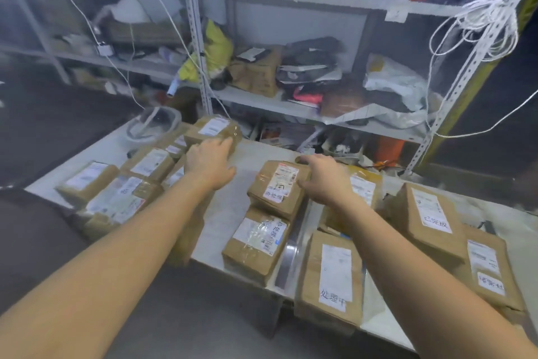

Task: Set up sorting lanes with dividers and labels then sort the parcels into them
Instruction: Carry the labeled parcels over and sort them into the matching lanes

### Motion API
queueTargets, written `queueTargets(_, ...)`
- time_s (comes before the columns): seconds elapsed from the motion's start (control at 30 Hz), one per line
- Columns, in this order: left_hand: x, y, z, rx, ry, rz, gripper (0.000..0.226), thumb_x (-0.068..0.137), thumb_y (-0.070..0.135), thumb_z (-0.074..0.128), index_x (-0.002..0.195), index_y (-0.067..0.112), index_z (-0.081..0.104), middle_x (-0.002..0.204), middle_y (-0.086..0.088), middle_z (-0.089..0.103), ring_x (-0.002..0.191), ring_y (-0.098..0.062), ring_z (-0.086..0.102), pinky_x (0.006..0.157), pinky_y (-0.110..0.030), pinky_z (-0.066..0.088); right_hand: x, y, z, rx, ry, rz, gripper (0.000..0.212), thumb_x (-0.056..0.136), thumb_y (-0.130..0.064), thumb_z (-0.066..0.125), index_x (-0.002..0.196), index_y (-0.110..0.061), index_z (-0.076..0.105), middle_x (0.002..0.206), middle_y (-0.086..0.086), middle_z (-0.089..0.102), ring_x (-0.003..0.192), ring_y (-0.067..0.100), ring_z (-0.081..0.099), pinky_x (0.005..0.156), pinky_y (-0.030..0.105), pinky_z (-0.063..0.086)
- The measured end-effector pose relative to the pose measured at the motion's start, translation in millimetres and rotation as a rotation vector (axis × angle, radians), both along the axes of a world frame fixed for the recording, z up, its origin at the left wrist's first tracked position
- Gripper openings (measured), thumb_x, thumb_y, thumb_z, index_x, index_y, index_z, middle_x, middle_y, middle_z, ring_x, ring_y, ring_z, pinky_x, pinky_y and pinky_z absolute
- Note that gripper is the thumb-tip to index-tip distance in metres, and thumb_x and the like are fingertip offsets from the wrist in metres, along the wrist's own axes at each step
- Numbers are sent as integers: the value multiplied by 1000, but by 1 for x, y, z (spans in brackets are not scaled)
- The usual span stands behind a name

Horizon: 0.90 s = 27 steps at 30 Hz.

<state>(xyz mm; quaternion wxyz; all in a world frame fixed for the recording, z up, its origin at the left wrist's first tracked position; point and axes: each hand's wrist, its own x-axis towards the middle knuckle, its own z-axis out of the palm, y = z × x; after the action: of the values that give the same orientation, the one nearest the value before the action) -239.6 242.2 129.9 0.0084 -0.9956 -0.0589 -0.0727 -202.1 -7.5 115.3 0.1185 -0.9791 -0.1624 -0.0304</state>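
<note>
Right hand (pixel 323 179) grips the labelled parcel (pixel 276 184) mid-way along the white table (pixel 230 213); I see my left hand (pixel 208 162) resting, fingers relaxed, on the taped parcel (pixel 214 130) at the far edge

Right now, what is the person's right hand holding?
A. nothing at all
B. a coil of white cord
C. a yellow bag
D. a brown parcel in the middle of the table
D: the right hand grips the right end of the brown parcel with the white label, with the thumb hooked over its far edge and the fingers against its side.
</note>
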Motion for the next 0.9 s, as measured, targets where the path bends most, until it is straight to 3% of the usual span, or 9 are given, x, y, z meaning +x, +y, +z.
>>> queueTargets(0.17, 5, 117, -5, 5, 64, 52, 54, 88, 47, 53, 135, 22, 43, 129, -4, 56, 112, -28, 56, 75, -38, 52, 10, 116, 6, -38, 14, -6, 61, 91, -37, 61, 147, -22, 42, 149, -1, 47, 132, 25, 47, 99, 42, 46)
queueTargets(0.27, 15, 166, -8, 43, 82, 75, 57, 92, 50, 51, 141, 23, 40, 128, -3, 55, 114, -25, 55, 65, -34, 43, 18, 164, 1, -45, 27, -14, 62, 91, -39, 60, 147, -22, 41, 150, -1, 46, 134, 24, 45, 99, 40, 45)
queueTargets(0.47, 51, 227, -19, -27, 94, 52, 66, 91, 50, 54, 148, 27, 31, 140, -2, 50, 126, -25, 49, 85, -39, 49, 49, 226, -8, -74, 57, -45, 63, 90, -42, 61, 147, -25, 41, 150, -2, 46, 134, 23, 46, 101, 43, 49)
queueTargets(0.73, 115, 268, -33, -87, 140, 37, 60, 94, 46, 54, 146, 24, 33, 140, -3, 49, 125, -27, 50, 81, -37, 46, 125, 269, -32, -16, 124, -39, 56, 90, -36, 60, 143, -25, 45, 140, -1, 54, 128, 25, 50, 93, 39, 48)
queueTargets(0.9, 173, 283, -49, -59, 187, 64, 63, 93, 50, 52, 146, 22, 33, 139, -5, 51, 126, -27, 49, 95, -43, 45, 189, 294, -58, 123, 242, -83, 50, 83, -40, 58, 132, -31, 52, 124, -2, 65, 113, 25, 58, 83, 39, 54)
